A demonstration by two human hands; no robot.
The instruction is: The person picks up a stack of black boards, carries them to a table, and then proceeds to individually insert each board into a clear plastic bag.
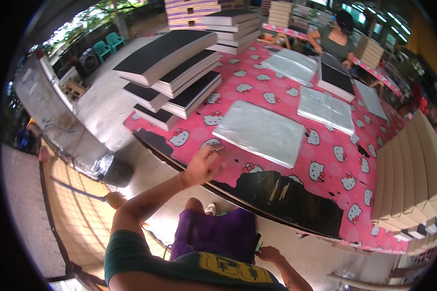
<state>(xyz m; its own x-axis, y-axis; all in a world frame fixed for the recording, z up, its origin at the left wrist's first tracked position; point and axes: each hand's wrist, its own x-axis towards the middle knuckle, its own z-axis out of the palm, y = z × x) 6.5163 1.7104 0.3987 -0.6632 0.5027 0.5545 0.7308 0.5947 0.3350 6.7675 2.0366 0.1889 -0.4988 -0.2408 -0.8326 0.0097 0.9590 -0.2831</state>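
My left hand reaches over the near edge of the table, its fingers apart and nothing in them. Just beyond it lies a flat stack of clear plastic bags. My right hand hangs low beside my purple shorts, below the table edge. Its fingers look curled, and what they hold, if anything, cannot be made out. On the left of the table stand thick pale-sided blocks with black tops, stacked unevenly. A second plastic stack lies farther right.
Tan boxes stand in a row at the right edge. Across the table a person handles a black-topped block, near another plastic stack. The pink patterned cover is torn along the near edge. A dark bin stands on the floor at left.
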